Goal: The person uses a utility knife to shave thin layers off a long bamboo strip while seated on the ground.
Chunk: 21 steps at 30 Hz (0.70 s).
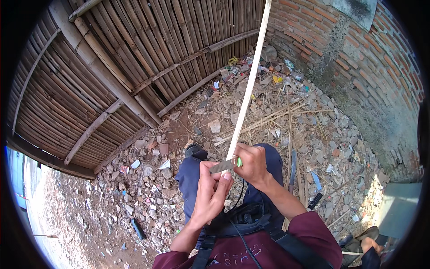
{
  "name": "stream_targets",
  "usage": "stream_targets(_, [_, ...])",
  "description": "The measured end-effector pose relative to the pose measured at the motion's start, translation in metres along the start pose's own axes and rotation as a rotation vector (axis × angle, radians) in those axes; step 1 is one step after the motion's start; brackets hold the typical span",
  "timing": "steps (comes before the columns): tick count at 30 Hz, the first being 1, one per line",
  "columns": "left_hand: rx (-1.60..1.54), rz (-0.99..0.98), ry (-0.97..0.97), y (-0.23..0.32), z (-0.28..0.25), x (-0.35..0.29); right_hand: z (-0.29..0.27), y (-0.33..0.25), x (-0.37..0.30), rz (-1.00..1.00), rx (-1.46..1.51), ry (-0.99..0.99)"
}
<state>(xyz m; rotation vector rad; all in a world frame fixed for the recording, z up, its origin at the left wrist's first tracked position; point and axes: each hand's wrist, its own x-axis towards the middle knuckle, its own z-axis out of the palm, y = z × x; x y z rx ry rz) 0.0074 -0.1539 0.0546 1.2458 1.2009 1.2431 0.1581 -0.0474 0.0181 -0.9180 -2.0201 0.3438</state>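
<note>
A long pale strip [249, 89], which looks like split bamboo or wood, runs from between my hands up past the top of the view. My left hand [208, 193] is closed around its near end, thumb along the strip. In my closed right hand [251, 165] is a knife with a bright green handle, mostly hidden by the fingers. The grey knife blade [222, 166] points left and lies across the strip, close to my left fingers and thumb. Both hands are above my lap, between my knees in dark blue trousers.
Stones and litter cover the ground [165, 197]. A bamboo fence [156, 40] stands at the left and a brick wall [340, 49] at the right. Thin loose strips [273, 117] lie ahead. At lower right are a black handle [315, 201] and another person's hand [371, 245].
</note>
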Motion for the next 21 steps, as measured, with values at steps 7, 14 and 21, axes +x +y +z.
stream_targets(7, [-0.311,-0.160,-0.049,0.011,0.002,-0.006,0.001,0.007,-0.001,-0.041,0.003,0.081])
stream_targets(14, [-0.135,-0.009,-0.023,-0.006,0.003,-0.009,-0.001,0.004,0.011,-0.039,-0.043,0.162])
stream_targets(21, [-0.105,-0.031,-0.008,-0.001,-0.003,-0.011,0.004,0.010,0.028,0.008,-0.105,0.240])
